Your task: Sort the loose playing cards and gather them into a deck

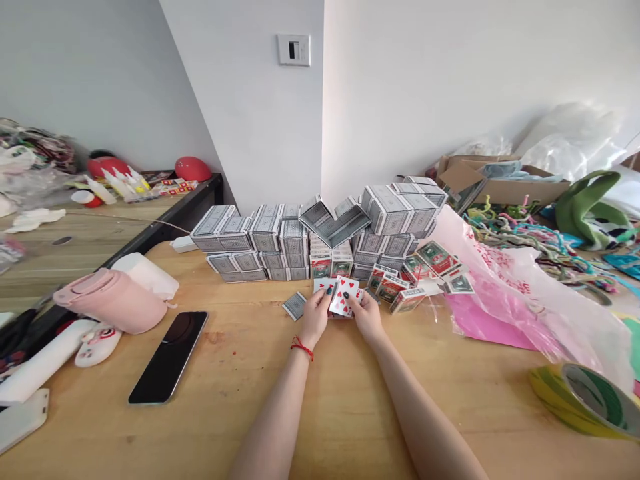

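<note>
Both arms outstretched, left hand [315, 315] and right hand [367, 313] each grip closed on fanned cards [344, 295]

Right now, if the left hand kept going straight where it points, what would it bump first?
Probably the stack of card boxes just beyond the playing cards that the left hand shares with the right hand. Depth is hard to judge.

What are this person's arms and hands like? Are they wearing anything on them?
Both forearms are bare, no sleeves in view. A thin red string bracelet circles the wrist of the left hand. The right hand has a bare wrist. The fingernails that show are painted dark.
</note>
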{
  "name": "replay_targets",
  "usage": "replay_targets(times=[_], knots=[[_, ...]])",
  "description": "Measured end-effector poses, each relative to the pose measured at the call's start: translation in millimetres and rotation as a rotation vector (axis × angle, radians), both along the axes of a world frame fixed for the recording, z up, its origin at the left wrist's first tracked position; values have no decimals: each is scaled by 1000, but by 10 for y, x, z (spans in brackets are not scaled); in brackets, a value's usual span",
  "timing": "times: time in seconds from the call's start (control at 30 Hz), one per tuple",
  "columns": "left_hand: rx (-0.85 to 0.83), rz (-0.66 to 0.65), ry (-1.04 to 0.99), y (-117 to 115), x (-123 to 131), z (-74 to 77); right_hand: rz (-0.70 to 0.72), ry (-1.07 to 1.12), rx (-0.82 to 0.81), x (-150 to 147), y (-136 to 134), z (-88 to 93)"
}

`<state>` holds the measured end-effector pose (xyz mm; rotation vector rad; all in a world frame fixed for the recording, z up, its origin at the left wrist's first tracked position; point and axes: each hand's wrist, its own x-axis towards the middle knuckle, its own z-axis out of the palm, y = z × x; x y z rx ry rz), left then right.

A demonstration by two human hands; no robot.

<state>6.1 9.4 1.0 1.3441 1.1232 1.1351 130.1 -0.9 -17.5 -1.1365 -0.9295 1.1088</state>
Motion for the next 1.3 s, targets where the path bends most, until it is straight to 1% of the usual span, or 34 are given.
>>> replay_targets(times=[0.07, 0.1, 0.23, 0.6, 0.73, 0.87, 1.0, 1.17, 1.3], knots=[[-34, -107, -64, 17, -29, 15, -21, 35, -3, 11, 5, 5], [-39, -138, -74, 24, -44, 22, -26, 43, -4, 13, 4, 5], [-32, -173, -32, 41, -89, 30, -25, 59, -8, 7, -10, 3], [77, -97, 122, 20, -68, 32, 7, 18, -24, 3, -30, 62], [163, -71, 192, 8, -55, 32, 1, 2, -20, 6, -33, 50], [268, -10, 319, -9, -30, 33, 2, -28, -10, 15, -39, 37], [350, 4, 412, -35, 3, 41, 5, -47, -3, 19, -42, 32], [342, 18, 463, -65, 29, 45, -5, -91, 8, 21, -40, 20], [351, 11, 416, -52, 1, 39, 7, -95, 18, 39, -29, 7]])
